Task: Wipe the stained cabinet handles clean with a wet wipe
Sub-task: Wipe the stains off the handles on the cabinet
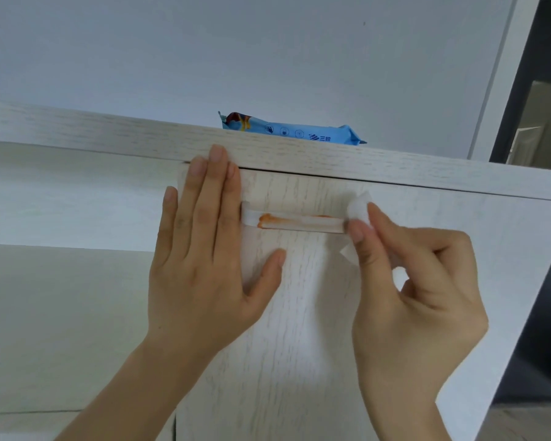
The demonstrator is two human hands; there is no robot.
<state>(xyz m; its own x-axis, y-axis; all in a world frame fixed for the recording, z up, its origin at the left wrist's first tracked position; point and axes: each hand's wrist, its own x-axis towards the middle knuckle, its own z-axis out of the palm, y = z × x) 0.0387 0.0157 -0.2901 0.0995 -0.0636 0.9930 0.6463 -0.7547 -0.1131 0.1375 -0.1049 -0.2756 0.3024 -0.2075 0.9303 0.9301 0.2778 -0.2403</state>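
Observation:
A white bar handle [295, 221] runs across the pale wood cabinet door [293, 329], smeared with orange stain along its left half. My left hand [204, 249] lies flat on the door with straight fingers, just left of the handle. My right hand [407, 281] pinches a folded white wet wipe [360, 209] between thumb and fingers, against the handle's right end. Part of the wipe is hidden behind my fingers.
A blue wet-wipe pack [291, 130] lies on the cabinet top [109, 135], behind the handle. A white wall rises behind it. Left of the door is an open shelf recess [70, 202]. A dark doorway [541, 90] is at the right.

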